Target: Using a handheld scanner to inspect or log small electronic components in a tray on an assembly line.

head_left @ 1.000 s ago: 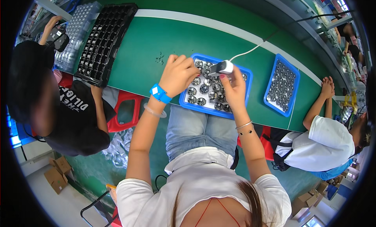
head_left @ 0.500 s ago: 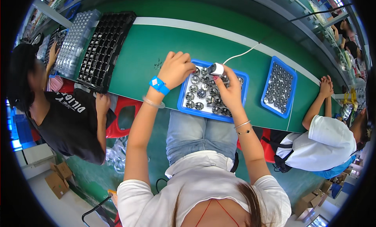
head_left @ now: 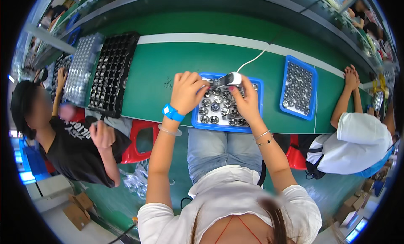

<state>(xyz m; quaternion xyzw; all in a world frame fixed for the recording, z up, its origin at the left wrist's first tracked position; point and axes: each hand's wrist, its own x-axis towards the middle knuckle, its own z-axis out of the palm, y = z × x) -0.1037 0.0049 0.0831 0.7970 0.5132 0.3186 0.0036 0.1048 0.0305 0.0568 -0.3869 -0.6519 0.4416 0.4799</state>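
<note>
My right hand [head_left: 246, 101] grips a small white-and-black handheld device [head_left: 236, 79] with a white cord, its dark end pointing left. Close to that end, the fingertips of my left hand [head_left: 187, 93] are pinched together; what they hold, if anything, is too small and partly hidden to name. Both hands are over the far part of a blue-rimmed tray [head_left: 229, 128] with a white bottom. Several shiny round metal parts [head_left: 215, 106] lie in it in loose rows. A blue band is around my left wrist.
At right, another blue tray [head_left: 312, 96] holds many similar parts. Black [head_left: 110, 75] and clear [head_left: 82, 69] compartment trays stand at left. Dark bits [head_left: 168, 82] lie on the green table [head_left: 155, 63]. One person sits on each side; the cord [head_left: 254, 61] runs toward the back.
The view has shifted, so the table sits lower in it. The dark end of the device has turned further left toward my left fingertips. The left neighbour's near hand has risen.
</note>
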